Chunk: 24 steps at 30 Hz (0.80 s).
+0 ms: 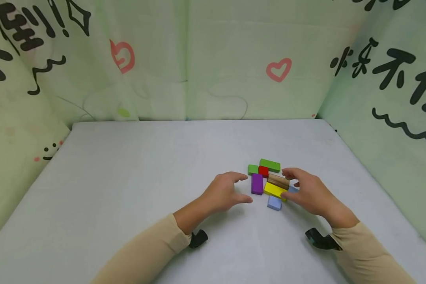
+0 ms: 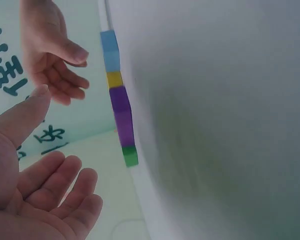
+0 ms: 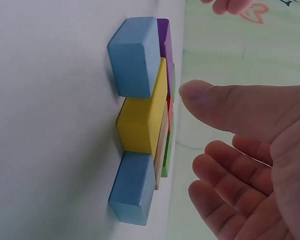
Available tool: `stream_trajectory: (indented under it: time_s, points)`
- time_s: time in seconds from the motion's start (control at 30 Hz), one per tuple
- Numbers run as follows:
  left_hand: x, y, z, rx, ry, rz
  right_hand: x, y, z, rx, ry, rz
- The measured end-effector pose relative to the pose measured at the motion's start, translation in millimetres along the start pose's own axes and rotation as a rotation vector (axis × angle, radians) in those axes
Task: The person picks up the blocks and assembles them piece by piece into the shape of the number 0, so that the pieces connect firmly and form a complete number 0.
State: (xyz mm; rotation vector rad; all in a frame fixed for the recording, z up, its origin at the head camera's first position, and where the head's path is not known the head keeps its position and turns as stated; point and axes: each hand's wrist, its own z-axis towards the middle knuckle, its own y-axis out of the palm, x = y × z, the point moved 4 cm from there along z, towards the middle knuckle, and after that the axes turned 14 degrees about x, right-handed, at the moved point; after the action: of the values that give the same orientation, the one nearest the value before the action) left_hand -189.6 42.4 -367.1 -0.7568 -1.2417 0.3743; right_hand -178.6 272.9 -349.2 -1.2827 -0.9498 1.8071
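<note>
A cluster of small blocks lies flat on the table, right of centre. In it I see a purple block (image 1: 257,184), a yellow block (image 1: 274,189), a natural wood block (image 1: 278,181), a red block (image 1: 263,171), a long green block (image 1: 269,165) and a small green block (image 1: 253,169). One light blue block (image 3: 136,60) sits at the near side; another light blue block (image 3: 132,187) is partly hidden by my right hand in the head view. My left hand (image 1: 227,191) hovers left of the cluster, thumb and fingers apart, holding nothing. My right hand (image 1: 310,193) hovers at the right side, fingers loosely bent around air.
The white table (image 1: 127,177) stretches left and behind the blocks. Pale green cloth (image 1: 227,47) with black writing and red hearts hangs along the back and both sides. A black wrist camera (image 1: 198,239) sits under the left wrist, another black camera (image 1: 321,240) under the right.
</note>
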Motion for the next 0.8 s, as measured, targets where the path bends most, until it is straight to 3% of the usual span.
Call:
stream_trajectory:
  time_s: [0.33,0.8]
  points:
    - [7.1,20.0,8.8,-0.045,-0.023,-0.008,4,7,-3.6,-0.043,0.003,-0.005]
    - [16.3,32.6,12.6,-0.089,-0.021,0.029,-1,14,-3.2,-0.048,-0.041,-0.023]
